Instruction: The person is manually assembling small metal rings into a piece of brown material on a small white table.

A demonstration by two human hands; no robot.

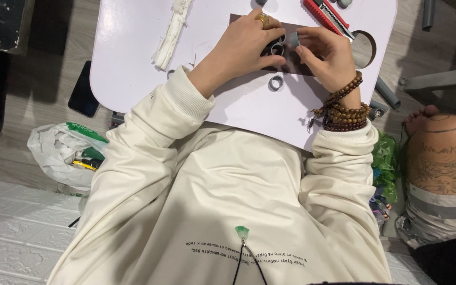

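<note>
My left hand (244,45), with a gold ring on one finger, rests on several grey pipe rings (276,48) that lie on a dark brown card (304,67). My right hand (328,53), with wooden bead bracelets at the wrist, pinches one short grey pipe ring (294,38) between thumb and fingers, right beside the left fingertips. Another grey ring (275,82) lies loose on the white table (133,42) just below the card.
A white crumpled strip (171,32) lies on the table's left. A red utility knife (325,16) sits at the top right near a round hole (364,48). Grey pipes (387,94), a dark phone (83,89), a plastic bag (62,150) and another person's tattooed knee (444,155) surround the table.
</note>
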